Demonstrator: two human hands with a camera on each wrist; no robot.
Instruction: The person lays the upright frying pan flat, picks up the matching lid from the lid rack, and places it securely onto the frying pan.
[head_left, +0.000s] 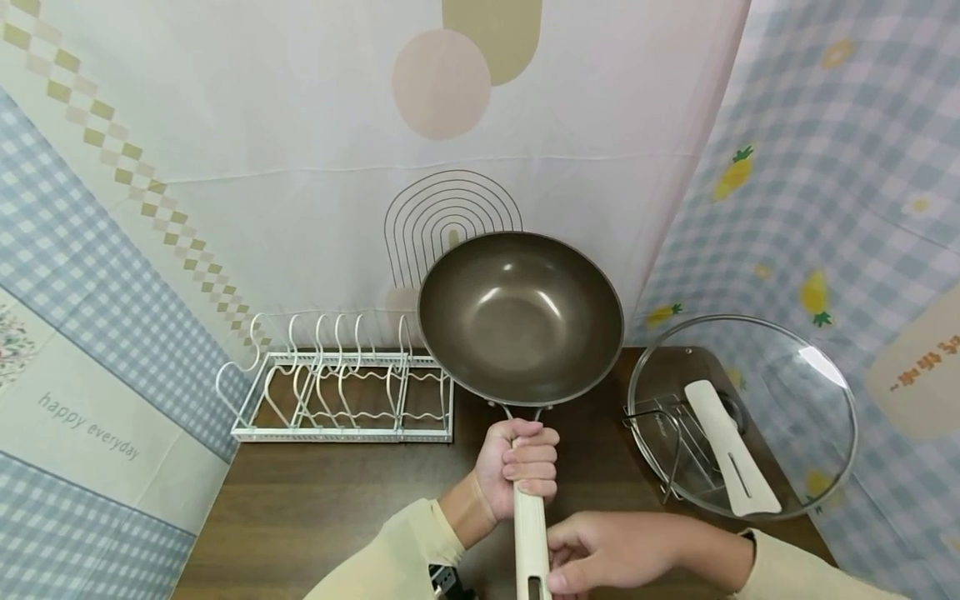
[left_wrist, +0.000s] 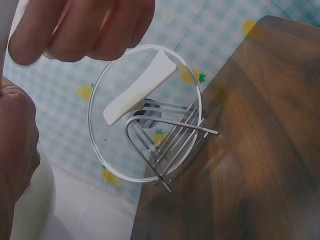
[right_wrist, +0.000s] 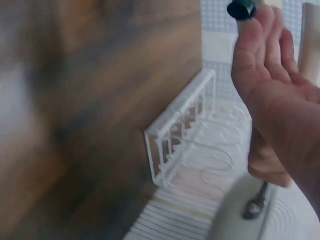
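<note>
A wok (head_left: 517, 321) with a dark brown coated inside and a long cream handle (head_left: 530, 525) is held up over the wooden table, its inside facing me. My left hand (head_left: 521, 471) grips the handle near the bowl, fingers wrapped round it. Lower down, my right hand (head_left: 611, 550) pinches the handle's end by its slot, the thumb at its edge and the other fingers partly behind. In the right wrist view, the wok's pale outside (right_wrist: 235, 220) shows beneath the hands. The left wrist view catches the curled fingers (left_wrist: 85, 30) of my left hand.
A white wire rack (head_left: 345, 433) with upright loops stands at the table's back left. On the right, a glass lid (head_left: 795, 392) with a cream handle leans in a metal wire stand (head_left: 675, 433). Patterned cloths (head_left: 300, 92) hang behind the table (head_left: 337, 500) and along both sides.
</note>
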